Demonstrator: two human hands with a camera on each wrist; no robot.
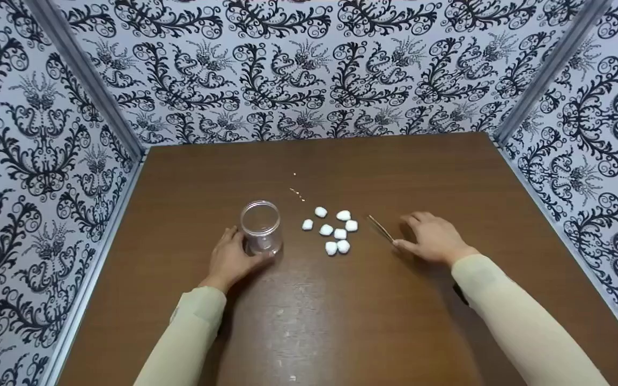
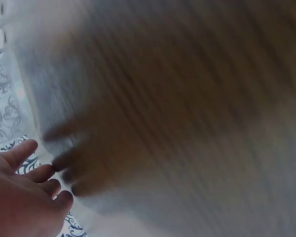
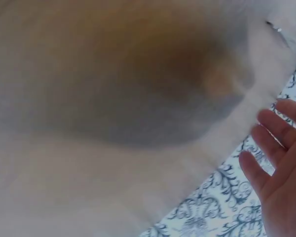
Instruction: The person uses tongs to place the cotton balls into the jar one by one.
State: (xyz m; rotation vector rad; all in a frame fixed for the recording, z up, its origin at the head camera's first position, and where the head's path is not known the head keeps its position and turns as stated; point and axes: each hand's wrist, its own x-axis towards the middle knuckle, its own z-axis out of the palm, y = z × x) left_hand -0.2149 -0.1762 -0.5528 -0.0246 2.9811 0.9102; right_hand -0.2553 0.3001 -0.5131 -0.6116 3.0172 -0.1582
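My left hand [image 1: 232, 259] rests on the table beside a clear, lidless jar [image 1: 264, 221]. The thumb lies in front of the jar's base and the fingers along its left side; whether they press on it cannot be made out. In the left wrist view, the fingers [image 2: 45, 173] look relaxed. My right hand [image 1: 432, 237] lies with loose, spread fingers [image 3: 274, 140], the thumb tip at the near end of slim gold tweezers [image 1: 381, 229]. Between the jar and tweezers sit several white cotton balls [image 1: 340, 234]. The jar stands upright, with no contents visible.
The brown wooden table [image 1: 309, 321] carries everything. Small bright specks [image 1: 298, 194] mark its surface behind the cotton balls. Patterned black-and-white panels [image 1: 309, 69] enclose the back and both sides, with grey posts [image 1: 92, 80] at the corners.
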